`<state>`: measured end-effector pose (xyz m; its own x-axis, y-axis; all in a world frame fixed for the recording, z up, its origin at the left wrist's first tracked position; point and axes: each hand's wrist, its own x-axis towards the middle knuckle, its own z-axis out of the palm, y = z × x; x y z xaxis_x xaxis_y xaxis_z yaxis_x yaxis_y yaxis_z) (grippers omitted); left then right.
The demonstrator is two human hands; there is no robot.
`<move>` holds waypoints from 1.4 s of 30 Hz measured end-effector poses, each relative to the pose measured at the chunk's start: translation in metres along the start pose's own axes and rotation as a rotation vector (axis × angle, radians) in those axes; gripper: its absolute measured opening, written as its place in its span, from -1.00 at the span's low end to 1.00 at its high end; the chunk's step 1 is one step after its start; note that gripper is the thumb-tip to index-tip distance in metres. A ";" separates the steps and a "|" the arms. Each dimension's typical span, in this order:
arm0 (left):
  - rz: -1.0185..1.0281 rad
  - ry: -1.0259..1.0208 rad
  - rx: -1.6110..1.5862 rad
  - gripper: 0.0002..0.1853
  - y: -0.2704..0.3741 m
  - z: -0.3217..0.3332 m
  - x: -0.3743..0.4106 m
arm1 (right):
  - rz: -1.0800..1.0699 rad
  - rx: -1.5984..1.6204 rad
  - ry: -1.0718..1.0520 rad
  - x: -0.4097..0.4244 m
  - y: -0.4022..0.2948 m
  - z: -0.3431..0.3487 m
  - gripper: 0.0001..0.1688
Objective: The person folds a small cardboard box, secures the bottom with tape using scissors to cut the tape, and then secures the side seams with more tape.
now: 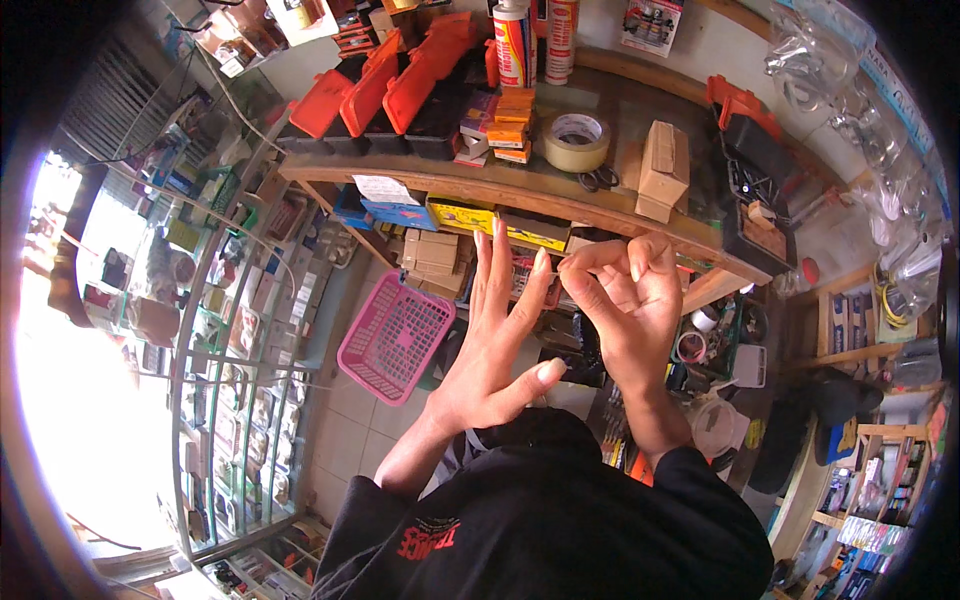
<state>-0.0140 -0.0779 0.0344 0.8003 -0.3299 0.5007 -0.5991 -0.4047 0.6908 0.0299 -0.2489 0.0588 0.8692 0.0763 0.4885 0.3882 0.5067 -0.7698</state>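
Observation:
My left hand (pixel 499 330) is raised in front of my chest with its fingers spread, and nothing shows in its grip. Beside it on the right, my right hand (pixel 626 300) has thumb and forefinger pinched together close to the left forefinger; whether something tiny is between them cannot be told. Both hands are in the air before a wooden-edged glass counter (pixel 480 180). On the counter stand a roll of tape (pixel 576 142), black-handled scissors (pixel 598 178), a small cardboard box (pixel 663 171) and stacked orange boxes (pixel 511 125).
A pink plastic basket (pixel 397 337) is low at the left, near brown cartons (pixel 431 253). Black cases with orange lids (pixel 367 94) and silicone sealant tubes (pixel 514 45) line the counter's back. A glass display case (pixel 232 375) stands left; wooden shelves (pixel 870 480) are at right.

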 end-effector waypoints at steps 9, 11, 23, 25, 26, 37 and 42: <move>-0.186 0.253 -0.218 -0.07 0.010 -0.001 0.005 | 0.115 0.125 0.046 0.005 -0.004 0.003 -0.47; -0.263 0.296 -0.274 -0.18 0.010 -0.005 0.006 | 0.149 0.151 0.086 0.006 -0.005 0.002 -0.48; -0.236 0.188 -0.079 -0.73 0.013 -0.030 0.018 | 0.456 -0.074 -0.127 0.008 -0.018 -0.014 -0.62; -0.243 0.149 -0.015 -0.73 0.011 -0.027 0.015 | 0.454 -0.092 -0.169 0.005 -0.010 -0.014 -0.61; -0.222 0.124 0.024 -0.73 0.009 -0.024 0.013 | 0.464 -0.141 -0.172 0.004 -0.008 -0.015 -0.60; -0.321 0.098 0.070 -0.82 -0.009 -0.007 0.007 | 0.407 -0.536 -0.297 0.008 -0.006 -0.012 -0.59; -0.357 0.090 0.032 -0.85 -0.011 -0.009 0.007 | 0.413 -0.511 -0.329 0.013 -0.001 -0.014 -0.59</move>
<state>-0.0013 -0.0679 0.0349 0.9571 -0.0872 0.2765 -0.2815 -0.5080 0.8141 0.0451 -0.2607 0.0604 0.8699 0.4690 0.1530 0.2126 -0.0766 -0.9741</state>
